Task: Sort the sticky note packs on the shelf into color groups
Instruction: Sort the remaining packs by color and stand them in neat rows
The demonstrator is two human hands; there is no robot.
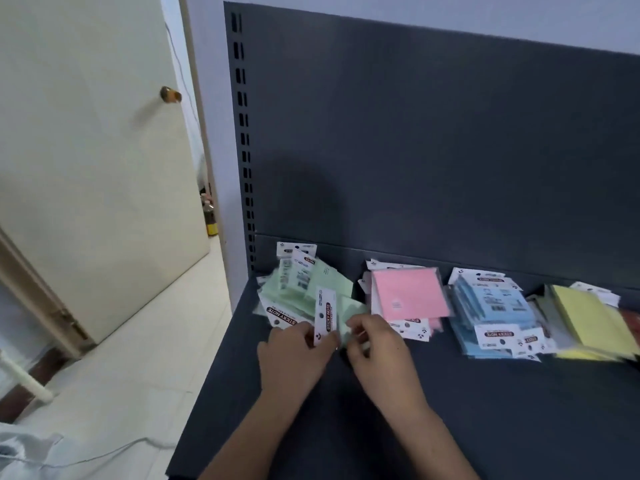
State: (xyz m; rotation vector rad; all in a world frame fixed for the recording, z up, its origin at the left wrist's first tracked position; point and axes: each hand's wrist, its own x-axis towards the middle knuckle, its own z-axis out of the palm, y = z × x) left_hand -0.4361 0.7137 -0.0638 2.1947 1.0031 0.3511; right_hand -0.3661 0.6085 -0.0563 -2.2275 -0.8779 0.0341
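Four colour piles of sticky note packs lie along the back of the dark shelf. The green pile is at the far left, then the pink pile, the blue pile and the yellow pile. Both my hands hold one green pack in front of the green pile. My left hand pinches its white header card. My right hand grips its green side.
The shelf's dark back panel rises behind the piles, with a slotted upright at its left. A cream door stands open to the left over a pale tiled floor. A red item shows at the far right edge.
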